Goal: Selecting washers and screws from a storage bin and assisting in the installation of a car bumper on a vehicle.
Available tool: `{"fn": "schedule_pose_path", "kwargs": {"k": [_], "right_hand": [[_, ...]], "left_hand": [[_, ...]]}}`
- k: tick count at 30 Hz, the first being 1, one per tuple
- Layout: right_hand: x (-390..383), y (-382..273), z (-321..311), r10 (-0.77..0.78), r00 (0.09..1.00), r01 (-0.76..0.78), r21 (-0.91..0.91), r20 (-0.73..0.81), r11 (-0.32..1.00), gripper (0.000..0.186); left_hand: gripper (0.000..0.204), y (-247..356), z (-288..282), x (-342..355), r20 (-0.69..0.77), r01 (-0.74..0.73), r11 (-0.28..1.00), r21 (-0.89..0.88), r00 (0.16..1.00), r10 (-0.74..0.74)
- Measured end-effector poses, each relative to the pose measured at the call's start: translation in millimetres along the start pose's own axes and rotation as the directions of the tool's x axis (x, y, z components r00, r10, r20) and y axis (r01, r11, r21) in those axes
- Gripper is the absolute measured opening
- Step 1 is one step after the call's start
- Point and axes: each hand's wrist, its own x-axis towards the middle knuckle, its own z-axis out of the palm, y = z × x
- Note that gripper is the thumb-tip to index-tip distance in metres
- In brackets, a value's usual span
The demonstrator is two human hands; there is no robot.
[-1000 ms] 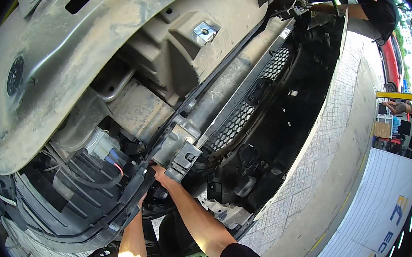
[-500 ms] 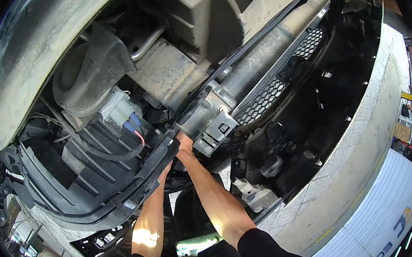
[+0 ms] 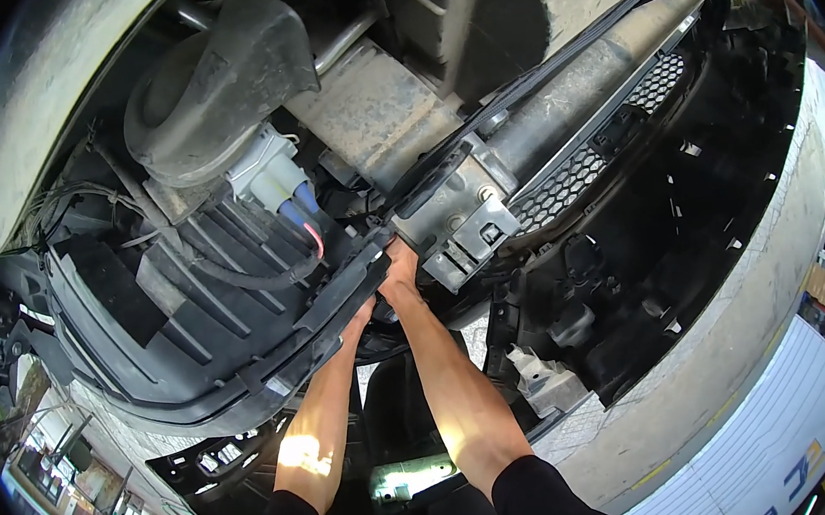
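Observation:
Both my arms reach up to the edge of a ribbed black plastic housing (image 3: 213, 324) on a vehicle with its front end opened up. My right hand (image 3: 399, 265) is at the housing's corner, beside the metal bracket (image 3: 472, 246) at the end of the bumper beam; its fingers are hidden behind the black edge. Lower down, my left hand (image 3: 362, 315) goes under the same edge, with only the part near the wrist showing. What either hand touches or holds is out of sight. Above the housing is a grey connector block (image 3: 268, 170) with blue plugs and a pink wire.
The silver bumper beam (image 3: 594, 72) runs to the upper right. Below it lies the detached bumper cover (image 3: 682, 330), with a honeycomb grille (image 3: 566, 191) along its inner side. A white plastic bracket (image 3: 550, 384) is right of my right forearm. A curved duct (image 3: 205, 98) stands at the upper left.
The whole view has shifted, so the vehicle parts appear farther right and slightly higher. My hands stay at the same edge of the housing, with little visible change in their grip.

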Motion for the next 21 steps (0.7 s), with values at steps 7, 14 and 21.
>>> {"fn": "schedule_pose_path", "kwargs": {"k": [7,14,21], "right_hand": [[4,-111,-17,0.285,0.945,-0.327,-0.54,-0.163,0.776,0.028],[-105,-221,-84,0.629,0.673,0.245,-0.92,0.389,0.307,0.067],[-213,-307,-184,0.37,0.571,0.568,-0.678,0.733,0.468,0.07]], "left_hand": [[0.033,65,-17,9,-0.172,0.31,0.786,-0.534,0.871,-0.46],[0.027,10,-26,-22,0.033,0.217,0.973,-0.078,0.976,-0.215],[0.037,136,-225,-47,0.864,-0.028,0.999,-0.035,0.502,0.045]]}}
